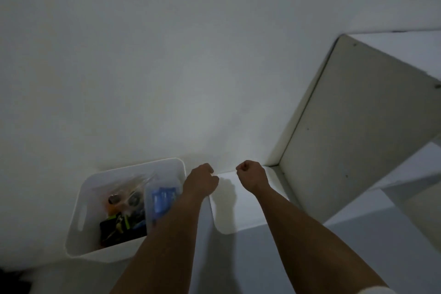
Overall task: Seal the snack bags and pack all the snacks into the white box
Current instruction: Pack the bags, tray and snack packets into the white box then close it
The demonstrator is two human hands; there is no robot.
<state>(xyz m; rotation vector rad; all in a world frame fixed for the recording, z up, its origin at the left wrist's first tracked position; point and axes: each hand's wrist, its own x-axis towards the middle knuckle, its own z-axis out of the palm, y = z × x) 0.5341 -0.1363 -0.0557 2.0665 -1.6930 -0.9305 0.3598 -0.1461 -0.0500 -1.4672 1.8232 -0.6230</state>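
Note:
The white box stands on the surface by the wall at lower left. Inside it lie a clear bag of round snacks, a clear bag with blue packets and a dark packet with green print. My left hand is curled into a fist just right of the box's far right corner. My right hand is also a fist, a little further right. Both hover at the far edge of a flat white piece with rounded corners; whether they grip it is not visible.
A plain white wall fills the upper view. A white shelf unit with an upright side panel stands at the right, close to my right hand. A dark patch shows at the bottom left corner.

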